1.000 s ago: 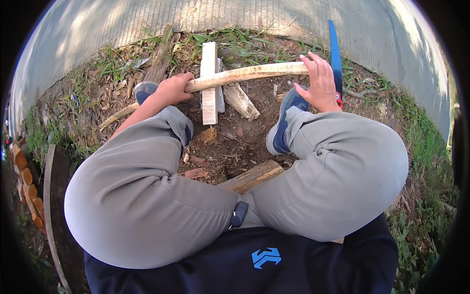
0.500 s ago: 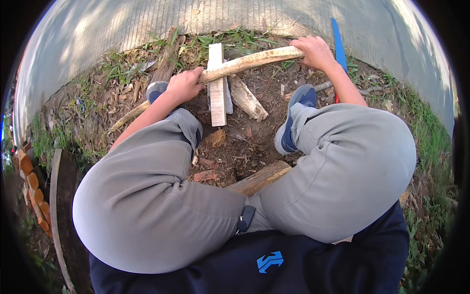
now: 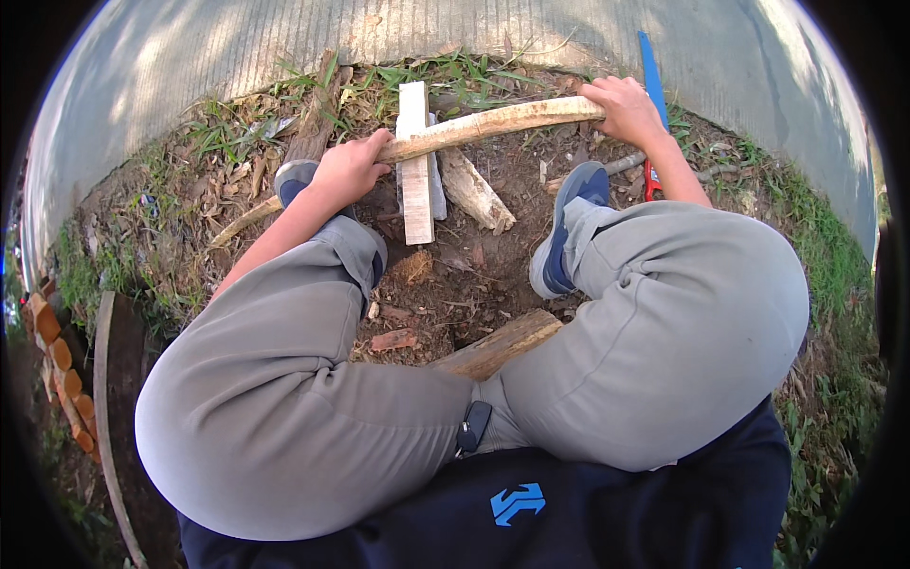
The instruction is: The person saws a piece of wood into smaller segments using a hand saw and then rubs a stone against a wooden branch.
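A long, curved, pale stick (image 3: pixel 498 120) is held level across the ground in front of me. My left hand (image 3: pixel 349 171) is closed around its left part, and the stick's thin tail runs on past that hand to the lower left. At the other end my right hand (image 3: pixel 624 109) wraps over the tip, fingers curled beneath it. Between the hands the stick passes over a flat, pale wooden board (image 3: pixel 417 204); whether it touches the board I cannot tell. A hand saw (image 3: pixel 652 81) with a blue blade and red handle stands just beyond my right hand.
A rough wood chunk (image 3: pixel 474 192) lies right of the board. Nearer me is a split log (image 3: pixel 502 344). My shoes (image 3: pixel 569 228) flank this spot. A corrugated grey sheet (image 3: pixel 455 28) borders the grassy soil at the back. Orange-ended logs (image 3: pixel 62 356) are at the far left.
My right hand and the stick's right end have shifted slightly right and down. Both hands keep their hold; the view has shifted a little.
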A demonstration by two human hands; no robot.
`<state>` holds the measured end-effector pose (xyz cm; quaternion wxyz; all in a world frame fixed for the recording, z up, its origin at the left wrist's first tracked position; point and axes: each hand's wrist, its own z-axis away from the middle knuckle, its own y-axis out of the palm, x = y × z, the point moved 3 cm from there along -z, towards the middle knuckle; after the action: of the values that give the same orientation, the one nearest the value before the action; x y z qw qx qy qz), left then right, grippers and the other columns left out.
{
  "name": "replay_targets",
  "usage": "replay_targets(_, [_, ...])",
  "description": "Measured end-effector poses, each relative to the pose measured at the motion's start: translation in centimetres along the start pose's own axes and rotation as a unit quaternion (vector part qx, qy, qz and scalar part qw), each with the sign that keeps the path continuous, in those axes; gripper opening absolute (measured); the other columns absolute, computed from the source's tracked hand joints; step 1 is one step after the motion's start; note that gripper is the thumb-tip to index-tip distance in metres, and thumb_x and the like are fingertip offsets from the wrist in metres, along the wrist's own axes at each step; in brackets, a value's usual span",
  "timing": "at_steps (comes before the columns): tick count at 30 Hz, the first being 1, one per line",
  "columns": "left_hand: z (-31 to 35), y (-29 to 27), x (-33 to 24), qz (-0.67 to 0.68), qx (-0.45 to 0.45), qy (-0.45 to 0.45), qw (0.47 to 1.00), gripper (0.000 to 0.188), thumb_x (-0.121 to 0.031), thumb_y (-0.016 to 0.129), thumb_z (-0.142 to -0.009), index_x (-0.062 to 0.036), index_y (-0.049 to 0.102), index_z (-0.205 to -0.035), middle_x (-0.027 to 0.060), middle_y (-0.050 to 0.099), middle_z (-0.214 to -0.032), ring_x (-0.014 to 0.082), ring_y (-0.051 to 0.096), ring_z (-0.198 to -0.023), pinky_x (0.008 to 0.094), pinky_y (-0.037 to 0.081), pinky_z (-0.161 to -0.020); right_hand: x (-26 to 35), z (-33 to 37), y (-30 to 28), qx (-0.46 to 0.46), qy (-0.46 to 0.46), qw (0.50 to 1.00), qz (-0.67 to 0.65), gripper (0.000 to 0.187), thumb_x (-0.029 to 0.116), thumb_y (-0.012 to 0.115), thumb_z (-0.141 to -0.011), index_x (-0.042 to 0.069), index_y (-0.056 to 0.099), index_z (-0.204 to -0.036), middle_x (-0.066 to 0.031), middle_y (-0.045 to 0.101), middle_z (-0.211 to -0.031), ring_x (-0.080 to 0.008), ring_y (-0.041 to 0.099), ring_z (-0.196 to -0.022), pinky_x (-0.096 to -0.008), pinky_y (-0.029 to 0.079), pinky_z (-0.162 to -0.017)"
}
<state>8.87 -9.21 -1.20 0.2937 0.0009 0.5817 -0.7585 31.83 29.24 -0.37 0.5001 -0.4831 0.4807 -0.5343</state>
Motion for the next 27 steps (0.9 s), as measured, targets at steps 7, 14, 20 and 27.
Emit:
replay_targets(7, [-1.2, 1.3, 0.3, -0.001, 0.01, 0.032, 0.999, 0.045, -0.022, 0.077, -0.086, -0.0138, 0.056, -0.124, 0.0181, 0.072, -0.093, 0.0419, 0.07, -0.091, 0.0534, 0.054, -0.078, 0.4, 2.1, 1.3, -0.027, 0.019, 0.998, 0.054, 0.066, 0.017, 0.089, -0.068, 0.023, 0.06, -0.127, 0.0003, 0.063, -0.112, -0.0225, 0.059, -0.112, -0.045, 0.043, -0.098])
replay_targets(14, [-0.9, 1.1, 0.7, 0.034, 0.004, 0.002, 0.999, 0.046, -0.029, 0.078, -0.085, -0.0165, 0.061, -0.126, 0.0167, 0.074, -0.093, 0.0401, 0.071, -0.091, 0.0508, 0.055, -0.08, 2.0, 13.4, 2.8, -0.309, 0.264, 0.914, -0.024, 0.047, 0.009, 0.07, -0.074, 0.011, 0.06, -0.12, -0.0105, 0.056, -0.121, -0.0331, 0.055, -0.114, -0.0486, 0.042, -0.098])
replay_targets(20, [0.3, 2.7, 1.7, 0.077, -0.034, -0.004, 0.996, 0.049, -0.026, 0.075, -0.088, -0.014, 0.058, -0.133, 0.0168, 0.071, -0.115, 0.0377, 0.067, -0.108, 0.0475, 0.053, -0.09, 0.7, 26.4, 15.5, -0.161, 0.465, 0.856, -0.156, 0.046, 0.011, 0.076, -0.071, 0.008, 0.058, -0.113, -0.017, 0.058, -0.111, -0.0402, 0.057, -0.112, -0.0516, 0.046, -0.095])
replay_targets(27, [-1.3, 2.9, 0.8, 0.097, -0.014, 0.006, 0.995, 0.049, -0.021, 0.076, -0.087, -0.0117, 0.057, -0.131, 0.0161, 0.069, -0.118, 0.0383, 0.065, -0.111, 0.0467, 0.052, -0.092, -2.0, 29.7, 21.1, -0.017, 0.614, 0.777, -0.138, 0.049, 0.017, 0.081, -0.074, 0.009, 0.057, -0.117, -0.0176, 0.058, -0.115, -0.04, 0.058, -0.116, -0.0515, 0.048, -0.097])
